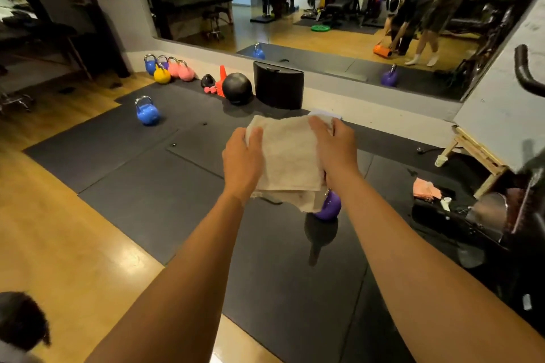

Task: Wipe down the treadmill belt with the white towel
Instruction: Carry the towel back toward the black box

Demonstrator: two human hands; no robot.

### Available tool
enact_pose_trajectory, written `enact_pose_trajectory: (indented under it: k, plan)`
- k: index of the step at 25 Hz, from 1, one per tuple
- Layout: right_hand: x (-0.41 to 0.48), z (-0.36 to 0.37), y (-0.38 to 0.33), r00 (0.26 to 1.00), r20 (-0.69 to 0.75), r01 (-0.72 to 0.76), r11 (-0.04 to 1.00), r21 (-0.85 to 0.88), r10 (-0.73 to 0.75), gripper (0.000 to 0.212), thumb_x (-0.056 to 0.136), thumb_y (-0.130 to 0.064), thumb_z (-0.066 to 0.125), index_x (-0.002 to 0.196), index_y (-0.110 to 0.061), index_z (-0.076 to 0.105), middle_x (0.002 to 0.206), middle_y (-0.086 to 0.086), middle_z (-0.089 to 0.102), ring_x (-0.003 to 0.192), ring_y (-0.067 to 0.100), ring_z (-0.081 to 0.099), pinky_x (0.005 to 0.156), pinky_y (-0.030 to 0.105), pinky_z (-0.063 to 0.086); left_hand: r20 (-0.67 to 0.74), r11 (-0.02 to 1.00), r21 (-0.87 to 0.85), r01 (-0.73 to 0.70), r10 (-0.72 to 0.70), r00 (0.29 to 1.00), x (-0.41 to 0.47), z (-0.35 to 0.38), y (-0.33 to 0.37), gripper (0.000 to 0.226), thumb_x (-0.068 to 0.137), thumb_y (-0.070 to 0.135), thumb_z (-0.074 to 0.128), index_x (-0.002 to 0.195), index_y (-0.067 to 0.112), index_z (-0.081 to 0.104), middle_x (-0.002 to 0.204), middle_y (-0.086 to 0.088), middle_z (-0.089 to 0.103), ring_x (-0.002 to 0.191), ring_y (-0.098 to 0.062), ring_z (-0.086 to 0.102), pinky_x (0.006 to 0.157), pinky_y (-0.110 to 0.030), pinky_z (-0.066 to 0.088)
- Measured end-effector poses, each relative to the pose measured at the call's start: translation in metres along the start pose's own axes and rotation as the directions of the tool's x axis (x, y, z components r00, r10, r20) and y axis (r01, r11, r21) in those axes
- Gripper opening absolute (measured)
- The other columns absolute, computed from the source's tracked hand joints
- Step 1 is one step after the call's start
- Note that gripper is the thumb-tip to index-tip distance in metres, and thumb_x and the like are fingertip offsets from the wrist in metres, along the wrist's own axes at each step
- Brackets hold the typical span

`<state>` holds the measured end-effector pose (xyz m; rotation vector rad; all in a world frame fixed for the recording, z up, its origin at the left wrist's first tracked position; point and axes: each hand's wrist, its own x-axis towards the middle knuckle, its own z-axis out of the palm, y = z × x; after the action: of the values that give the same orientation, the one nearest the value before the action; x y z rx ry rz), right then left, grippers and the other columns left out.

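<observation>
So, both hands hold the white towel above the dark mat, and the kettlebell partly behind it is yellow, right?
Not quite: the head view shows that kettlebell is purple, not yellow. The left hand and right hand do hold the white towel above the dark mat.

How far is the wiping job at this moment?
Done: the white towel is picked up. In hand: the left hand and the right hand both grip it in the air above the black floor mat. Left: all the wiping; the towel touches no machine, and no treadmill belt is clearly in view.
</observation>
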<state>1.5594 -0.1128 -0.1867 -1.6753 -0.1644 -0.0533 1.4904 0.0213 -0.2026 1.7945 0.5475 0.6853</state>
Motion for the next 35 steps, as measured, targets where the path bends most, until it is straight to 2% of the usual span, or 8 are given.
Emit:
enact_pose_trajectory:
  k: [4,7,12,16,19,26,31,35]
  plan:
    - [0.087,0.047,0.003,0.999,-0.050,-0.005,1.000,0.029,0.007,0.039,0.090,-0.041,0.057,0.093,-0.002,0.058,0.085,0.005,0.059,0.078,0.018,0.052,0.067,0.033,0.044,0.019,0.999,0.027,-0.035,0.034,0.999,0.103,0.021,-0.006,0.029,0.095,0.040,0.046,0.075,0.019,0.048,0.073,0.007,0.049,0.070,-0.012,0.046,0.062,-0.031,0.037]
    - [0.157,0.078,0.013,0.998,-0.059,0.002,1.000,0.021,-0.001,0.030,0.092,-0.040,0.057,0.085,-0.011,0.057,0.082,0.002,0.057,0.078,0.015,0.051,0.068,0.032,0.043,0.039,0.999,0.012,-0.044,0.044,0.998,0.175,0.046,-0.020,0.027,0.096,0.039,0.046,0.074,0.024,0.045,0.075,0.009,0.048,0.069,-0.008,0.045,0.064,-0.031,0.038]
    - [0.295,0.134,0.026,0.999,-0.036,-0.014,0.999,0.032,0.015,0.025,0.092,-0.041,0.056,0.088,-0.016,0.054,0.082,-0.004,0.055,0.078,0.012,0.050,0.069,0.029,0.042,0.022,1.000,0.002,-0.020,0.020,1.000,0.315,0.092,-0.039,0.027,0.096,0.040,0.046,0.090,0.015,0.053,0.084,0.005,0.054,0.077,-0.012,0.051,0.072,-0.034,0.044]
    - [0.387,0.179,0.021,0.999,0.029,-0.034,0.999,0.022,0.033,0.028,0.093,-0.039,0.055,0.098,-0.012,0.060,0.084,-0.004,0.056,0.078,0.008,0.052,0.067,0.021,0.044,-0.015,1.000,-0.023,0.002,-0.003,1.000,0.415,0.116,-0.039,0.024,0.097,0.036,0.046,0.094,0.014,0.053,0.085,0.006,0.053,0.076,-0.008,0.049,0.064,-0.025,0.039]
    - [0.456,0.220,0.027,0.996,0.066,-0.061,0.997,0.041,0.058,0.029,0.091,-0.039,0.058,0.101,-0.012,0.061,0.096,0.004,0.063,0.090,0.018,0.059,0.074,0.031,0.050,-0.056,1.000,-0.013,0.015,-0.015,0.998,0.491,0.129,-0.051,0.024,0.097,0.034,0.046,0.093,0.012,0.053,0.082,0.007,0.052,0.074,-0.008,0.048,0.063,-0.025,0.038]
    - [0.615,0.328,0.043,1.000,0.009,0.016,1.000,0.010,-0.016,0.009,0.092,-0.028,0.059,0.088,-0.020,0.060,0.084,-0.003,0.061,0.082,0.016,0.057,0.069,0.030,0.046,-0.065,0.998,-0.054,0.018,-0.022,0.998,0.687,0.161,-0.092,0.025,0.097,0.035,0.047,0.089,0.013,0.053,0.085,0.004,0.054,0.079,-0.012,0.049,0.066,-0.026,0.038]
    - [0.721,0.400,0.046,1.000,-0.020,-0.017,1.000,-0.002,0.016,0.015,0.093,-0.027,0.057,0.079,-0.024,0.060,0.083,0.002,0.064,0.083,0.021,0.060,0.070,0.034,0.049,-0.026,0.999,-0.045,0.021,-0.022,0.999,0.820,0.180,-0.107,0.026,0.097,0.036,0.046,0.084,0.015,0.050,0.086,0.002,0.053,0.073,-0.010,0.047,0.061,-0.025,0.037]
    - [0.812,0.447,0.058,0.998,-0.045,-0.035,0.999,-0.012,0.034,0.018,0.091,-0.028,0.059,0.075,-0.021,0.062,0.082,0.009,0.066,0.076,0.023,0.060,0.065,0.034,0.047,-0.029,1.000,-0.027,0.014,-0.015,0.999,0.917,0.206,-0.127,0.030,0.097,0.036,0.046,0.094,0.007,0.056,0.089,-0.002,0.057,0.083,-0.020,0.052,0.072,-0.037,0.042]
